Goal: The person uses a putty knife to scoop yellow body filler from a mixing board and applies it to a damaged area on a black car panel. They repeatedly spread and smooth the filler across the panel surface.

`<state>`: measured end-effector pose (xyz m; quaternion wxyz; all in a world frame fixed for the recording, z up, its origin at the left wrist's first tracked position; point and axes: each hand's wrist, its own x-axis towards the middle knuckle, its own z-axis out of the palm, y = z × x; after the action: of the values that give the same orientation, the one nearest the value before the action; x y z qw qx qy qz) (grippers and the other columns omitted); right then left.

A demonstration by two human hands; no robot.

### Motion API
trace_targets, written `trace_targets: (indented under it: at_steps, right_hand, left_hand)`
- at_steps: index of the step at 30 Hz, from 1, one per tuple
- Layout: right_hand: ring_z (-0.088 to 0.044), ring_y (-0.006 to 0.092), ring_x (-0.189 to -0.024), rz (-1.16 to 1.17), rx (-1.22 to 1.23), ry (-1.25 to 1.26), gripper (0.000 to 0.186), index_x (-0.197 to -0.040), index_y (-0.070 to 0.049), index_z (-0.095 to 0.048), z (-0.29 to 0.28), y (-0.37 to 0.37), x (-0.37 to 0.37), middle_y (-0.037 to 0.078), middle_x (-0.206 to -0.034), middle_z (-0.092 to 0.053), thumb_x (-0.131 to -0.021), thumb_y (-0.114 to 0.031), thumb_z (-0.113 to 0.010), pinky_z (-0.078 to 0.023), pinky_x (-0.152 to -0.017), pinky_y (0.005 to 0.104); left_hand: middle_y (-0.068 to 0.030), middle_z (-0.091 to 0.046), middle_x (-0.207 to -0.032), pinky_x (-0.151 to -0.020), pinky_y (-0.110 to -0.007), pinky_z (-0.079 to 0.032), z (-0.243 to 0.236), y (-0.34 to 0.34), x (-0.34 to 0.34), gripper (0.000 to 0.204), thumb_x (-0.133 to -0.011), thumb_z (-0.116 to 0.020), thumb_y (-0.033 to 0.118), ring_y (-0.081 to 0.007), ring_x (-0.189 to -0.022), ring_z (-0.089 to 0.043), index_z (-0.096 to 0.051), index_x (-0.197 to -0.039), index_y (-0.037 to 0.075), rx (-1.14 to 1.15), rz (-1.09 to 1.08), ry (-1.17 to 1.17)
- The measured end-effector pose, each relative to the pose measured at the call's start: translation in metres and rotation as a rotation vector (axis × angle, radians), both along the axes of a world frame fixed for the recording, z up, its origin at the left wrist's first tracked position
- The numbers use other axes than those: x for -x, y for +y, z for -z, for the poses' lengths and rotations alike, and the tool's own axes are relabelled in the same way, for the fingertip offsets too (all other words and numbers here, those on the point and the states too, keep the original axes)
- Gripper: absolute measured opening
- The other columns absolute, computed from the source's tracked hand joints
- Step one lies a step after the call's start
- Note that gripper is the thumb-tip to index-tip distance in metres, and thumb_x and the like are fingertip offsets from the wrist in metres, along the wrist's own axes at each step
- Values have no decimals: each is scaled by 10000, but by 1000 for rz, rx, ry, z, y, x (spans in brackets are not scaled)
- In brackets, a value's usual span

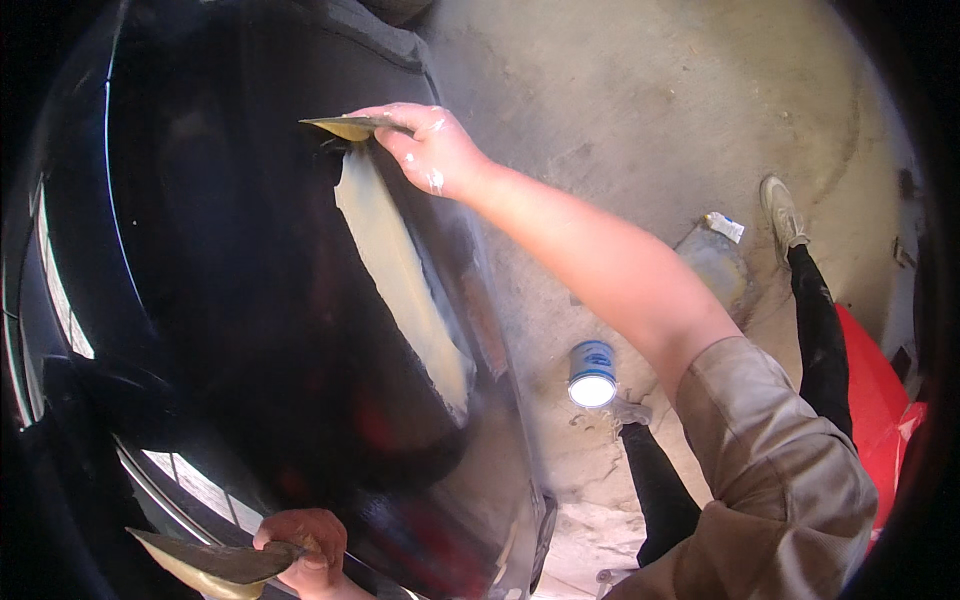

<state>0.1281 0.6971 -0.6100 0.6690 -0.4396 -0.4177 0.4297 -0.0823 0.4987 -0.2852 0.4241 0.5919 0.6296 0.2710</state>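
Note:
A black car body panel (230, 250) fills the left half, with a long pale strip of filler (400, 290) along its right part. At the upper end of that strip, my right hand (420, 150), flecked with white, grips a thin spreader (335, 128) coated in yellowish paste. At the lower left, my left hand (305, 550) is closed on a wider plate (200, 558) with yellowish paste on its underside or edge.
A blue can (592, 374) with a white top stands on the concrete floor (640, 120) beside my feet. A grey sheet (715, 262) with a small white pack (724, 226) lies farther right. A red curved object (870, 400) is at the right edge.

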Motion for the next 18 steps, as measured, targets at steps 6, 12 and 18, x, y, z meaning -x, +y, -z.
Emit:
trace_targets:
  at_steps: [6, 12, 18]
  right_hand:
    - [-642, 296, -1102, 57, -30, -83, 331, -1162, -92, -693, 3, -7, 15, 124, -1162, -683, -888, 4, -534, -496, -1006, 370]
    - [-624, 324, -1121, 170, -129, -243, 403, -1161, -97, -692, 12, -15, 28, 127, -1182, -674, -819, 59, -547, -490, -1017, 385]
    - [-605, 327, -1137, 184, -148, -228, 443, -1163, -136, -691, 20, -32, 46, 110, -1183, -671, -785, 57, -565, -472, -1019, 433]
  left_hand:
    - [34, -405, -484, -302, -209, -254, 2, 3, 8, 305, -897, -727, 356, -57, -318, -309, -545, -876, 111, -30, 62, -27]
    - [32, -411, -567, -331, -201, -290, 5, 12, -7, 215, -951, -659, 309, -50, -387, -338, -585, -1009, 116, 41, 53, -111]
    - [47, -335, -497, -360, -206, -311, 12, 15, -14, 223, -943, -670, 326, -65, -376, -321, -664, -973, 105, -9, 34, -147]
